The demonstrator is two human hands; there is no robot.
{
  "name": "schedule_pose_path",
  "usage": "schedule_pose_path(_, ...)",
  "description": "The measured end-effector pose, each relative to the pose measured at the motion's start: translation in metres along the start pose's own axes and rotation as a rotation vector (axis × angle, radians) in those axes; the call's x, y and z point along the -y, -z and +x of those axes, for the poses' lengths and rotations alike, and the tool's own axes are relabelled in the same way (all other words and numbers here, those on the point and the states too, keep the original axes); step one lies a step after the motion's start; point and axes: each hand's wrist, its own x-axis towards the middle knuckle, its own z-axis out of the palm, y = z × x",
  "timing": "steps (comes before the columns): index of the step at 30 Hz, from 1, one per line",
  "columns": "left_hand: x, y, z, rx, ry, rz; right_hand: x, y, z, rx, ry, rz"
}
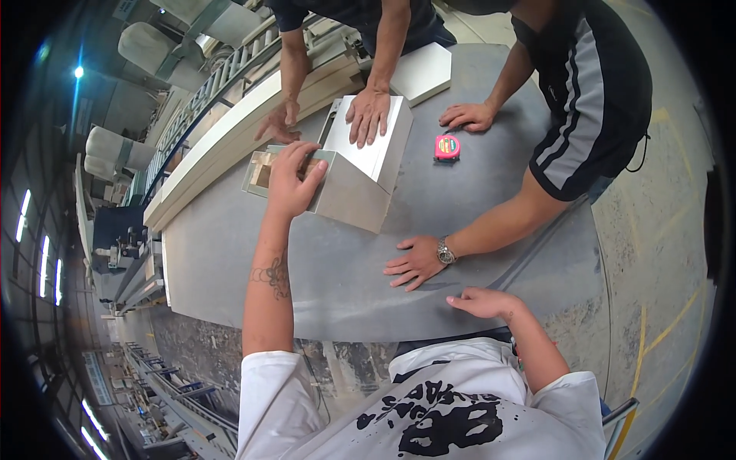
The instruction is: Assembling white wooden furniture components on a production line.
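Observation:
My left hand (295, 180) grips the near end of a white and grey rectangular box (353, 192). Its fingers hook over the rim and the thumb lies along the side. Beside the fingers, the box's open end shows pale wood-coloured pieces (262, 170) inside. My right hand (483, 303) hovers by the near right edge of the grey table (337, 284). Its fingers look curled in, the thumb points left, and nothing shows in it. Nearest to it, a co-worker's hand (414, 262) with a metal watch lies flat on the tabletop.
A pink tape measure (447, 148) lies near that co-worker's other hand (468, 116). Another person presses a hand (369, 116) on the box top, the other hand (280, 123) beside it. Long pale beams (222, 142) border the far left. A white panel (423, 74) lies behind the box.

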Motion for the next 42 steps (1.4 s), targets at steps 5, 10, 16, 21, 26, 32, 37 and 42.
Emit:
schedule_pose_path(5, 0.005, -0.002, -0.003, -0.063, -0.027, -0.012, 0.007, -0.008, -0.004, 0.025, -0.033, -0.034)
schedule_pose_path(10, 0.0, -0.003, -0.004, -0.121, -0.021, -0.037, 0.012, -0.012, -0.012, 0.013, 0.024, -0.044)
schedule_pose_path(16, 0.004, -0.003, 0.005, -0.096, -0.041, -0.024, -0.001, -0.011, -0.003, -0.012, 0.027, 0.037)
schedule_pose_path(21, 0.003, -0.002, 0.006, -0.101, -0.044, -0.039, -0.007, -0.009, -0.001, -0.02, 0.059, 0.068)
schedule_pose_path(26, 0.008, -0.002, 0.004, -0.04, -0.015, 0.004, 0.0, -0.014, -0.004, -0.007, 0.061, -0.02)
schedule_pose_path(32, 0.002, -0.003, 0.002, -0.079, -0.07, 0.027, -0.006, -0.021, 0.006, -0.02, 0.055, -0.048)
schedule_pose_path(37, 0.004, 0.0, 0.003, -0.06, -0.087, 0.076, -0.003, -0.025, 0.008, -0.016, 0.051, -0.063)
schedule_pose_path(42, 0.002, 0.003, 0.003, -0.061, -0.097, 0.104, 0.001, -0.027, 0.009, -0.014, 0.039, -0.072)
